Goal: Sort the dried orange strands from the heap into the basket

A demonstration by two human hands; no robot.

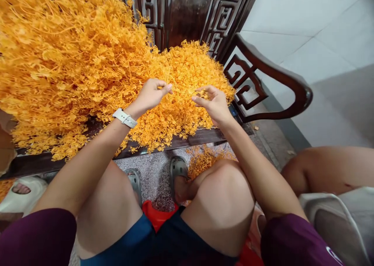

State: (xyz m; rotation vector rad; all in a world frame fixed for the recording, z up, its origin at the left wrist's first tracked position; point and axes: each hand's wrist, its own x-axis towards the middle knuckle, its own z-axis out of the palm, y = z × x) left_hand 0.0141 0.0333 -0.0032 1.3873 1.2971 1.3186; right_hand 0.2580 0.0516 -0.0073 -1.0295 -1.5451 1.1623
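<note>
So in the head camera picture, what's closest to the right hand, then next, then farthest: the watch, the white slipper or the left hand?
From the right hand:
1. Left hand, just across on the left.
2. Watch, a bit farther left.
3. White slipper, low at the far left.

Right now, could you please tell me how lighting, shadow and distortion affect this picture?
In the head view, orange strands are brightly lit, fine detail by the left fingers blends in; same view, a shadow darkens pale tiles at right, and the edges look stretched.
</note>
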